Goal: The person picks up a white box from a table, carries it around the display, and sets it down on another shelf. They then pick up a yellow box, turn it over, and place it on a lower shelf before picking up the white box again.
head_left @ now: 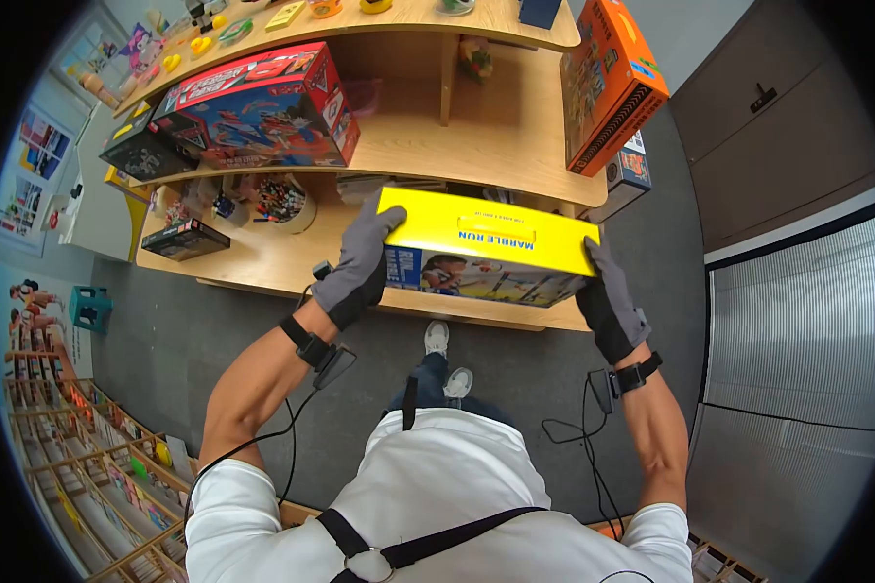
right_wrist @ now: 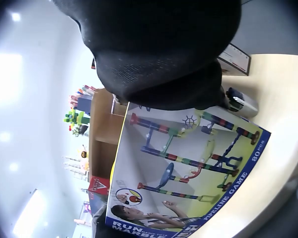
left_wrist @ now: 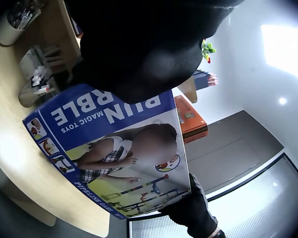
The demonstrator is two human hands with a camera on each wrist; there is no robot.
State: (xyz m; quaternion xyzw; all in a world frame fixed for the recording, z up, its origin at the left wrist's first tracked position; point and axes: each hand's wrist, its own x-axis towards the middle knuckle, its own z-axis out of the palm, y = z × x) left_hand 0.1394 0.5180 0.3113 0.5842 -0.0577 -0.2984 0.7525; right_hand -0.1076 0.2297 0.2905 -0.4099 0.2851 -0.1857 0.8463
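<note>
Between my two gloved hands is a Marble Run toy box point(head_left: 491, 233), yellow on top with a picture front. My left hand point(head_left: 353, 260) grips its left end, thumb over the top edge. On the opposite end, my right hand point(head_left: 612, 303) holds it, also with the thumb at the upper edge. The box overlaps the lower shelf's front edge in the head view. Its printed front point(left_wrist: 139, 148) fills much of the left wrist view, and colourful pipe pictures point(right_wrist: 188, 158) show in the right wrist view. Dark glove fabric hides the fingers in both wrist views.
The wooden shelf unit point(head_left: 399, 107) carries a large red toy box point(head_left: 262, 117) on the left and an orange box point(head_left: 608, 87) on the right. A pen-filled cup point(head_left: 287, 204) and a small dark box point(head_left: 185, 238) stand on the lower shelf.
</note>
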